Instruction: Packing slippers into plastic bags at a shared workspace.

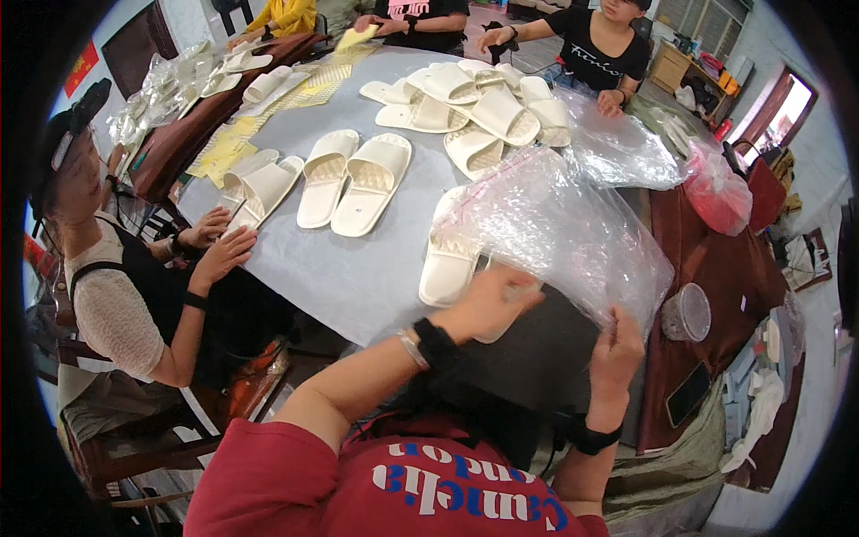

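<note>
My right hand [616, 351] pinches the near right edge of a clear plastic bag [582, 237], which spreads out above the table. Close to the bag's near left edge is my left hand [494, 300], its fingers partly curled and smeared by motion; whether they grip the film I cannot make out. A cream slipper [446, 270] lies beside and below that hand, its far part under the bag. Part of another pale slipper shows beneath my left hand. To the left, a pair of cream slippers [369, 183] lies side by side on the grey tabletop [335, 277].
A heap of cream slippers [474, 98] covers the far middle. Yellow mesh sheets [224, 152] lie at the far left. A co-worker's hands [219, 246] touch slippers [268, 190] there. More bags [622, 148], a round tub [686, 313] and a phone [689, 394] are on the right.
</note>
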The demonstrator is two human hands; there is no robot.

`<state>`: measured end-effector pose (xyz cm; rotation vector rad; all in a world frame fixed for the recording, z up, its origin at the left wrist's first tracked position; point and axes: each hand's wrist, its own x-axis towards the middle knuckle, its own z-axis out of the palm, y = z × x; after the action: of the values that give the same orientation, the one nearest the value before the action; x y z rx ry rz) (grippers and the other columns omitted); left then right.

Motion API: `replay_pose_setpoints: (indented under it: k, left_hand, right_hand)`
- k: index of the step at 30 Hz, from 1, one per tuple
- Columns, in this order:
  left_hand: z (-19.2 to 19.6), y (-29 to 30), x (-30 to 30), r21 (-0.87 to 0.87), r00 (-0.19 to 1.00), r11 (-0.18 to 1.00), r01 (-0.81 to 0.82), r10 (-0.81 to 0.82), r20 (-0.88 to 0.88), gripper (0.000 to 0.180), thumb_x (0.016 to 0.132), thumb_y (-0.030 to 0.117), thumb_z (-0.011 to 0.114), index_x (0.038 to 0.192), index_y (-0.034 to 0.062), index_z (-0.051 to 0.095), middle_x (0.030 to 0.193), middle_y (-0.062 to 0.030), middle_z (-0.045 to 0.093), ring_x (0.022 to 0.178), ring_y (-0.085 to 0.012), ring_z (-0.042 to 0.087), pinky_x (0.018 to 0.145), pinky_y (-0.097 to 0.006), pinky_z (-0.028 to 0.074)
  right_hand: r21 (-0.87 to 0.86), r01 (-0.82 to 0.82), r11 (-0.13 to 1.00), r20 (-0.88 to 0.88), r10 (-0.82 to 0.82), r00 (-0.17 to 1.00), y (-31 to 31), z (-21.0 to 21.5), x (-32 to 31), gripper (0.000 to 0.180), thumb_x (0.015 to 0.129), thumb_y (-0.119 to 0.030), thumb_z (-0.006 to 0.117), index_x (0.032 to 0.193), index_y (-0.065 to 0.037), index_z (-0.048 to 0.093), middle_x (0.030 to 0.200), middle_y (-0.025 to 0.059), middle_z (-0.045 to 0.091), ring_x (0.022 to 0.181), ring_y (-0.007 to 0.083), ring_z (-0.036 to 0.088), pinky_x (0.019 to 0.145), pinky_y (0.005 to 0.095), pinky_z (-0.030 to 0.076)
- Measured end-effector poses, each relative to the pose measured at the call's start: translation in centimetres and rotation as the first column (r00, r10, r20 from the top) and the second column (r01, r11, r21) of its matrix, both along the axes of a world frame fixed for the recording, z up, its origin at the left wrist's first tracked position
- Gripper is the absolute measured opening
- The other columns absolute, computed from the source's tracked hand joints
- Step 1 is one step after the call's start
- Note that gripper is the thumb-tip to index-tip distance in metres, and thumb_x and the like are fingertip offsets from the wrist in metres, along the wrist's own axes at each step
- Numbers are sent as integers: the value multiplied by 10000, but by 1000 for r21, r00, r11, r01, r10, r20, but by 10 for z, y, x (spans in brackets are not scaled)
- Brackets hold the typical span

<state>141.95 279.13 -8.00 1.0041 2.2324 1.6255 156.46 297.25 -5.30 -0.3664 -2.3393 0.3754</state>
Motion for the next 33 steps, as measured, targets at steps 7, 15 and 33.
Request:
replay_pose_setpoints:
  k: [7,15,33]
  left_hand:
    - [-29,-17,-45,-247,850,901,-357,203,-486,584,805,408,668,1231,30,543,1240,-192,527,1175,-372,457,980,-513,357]
    - [-50,-11,-71,-505,826,675,-538,300,-478,587,775,417,649,1234,74,521,1245,-165,495,1226,-362,400,947,-618,327]
    - [-13,-158,-143,-22,597,679,-733,628,-499,367,723,-44,532,1089,-37,561,1135,-236,499,1062,-439,463,934,-450,391]
  right_hand:
    - [-11,-5,1000,-46,5,999,3,16,-1,283,772,58,520,1034,-2,606,903,192,608,831,389,585,726,439,469]
    - [-61,-91,994,-14,90,996,-5,22,24,330,723,73,505,1038,24,590,920,222,584,851,416,561,763,450,453]
    - [-17,-220,975,376,210,902,-20,-29,64,341,749,-95,634,1089,-85,618,1172,181,529,1119,407,481,929,505,398]
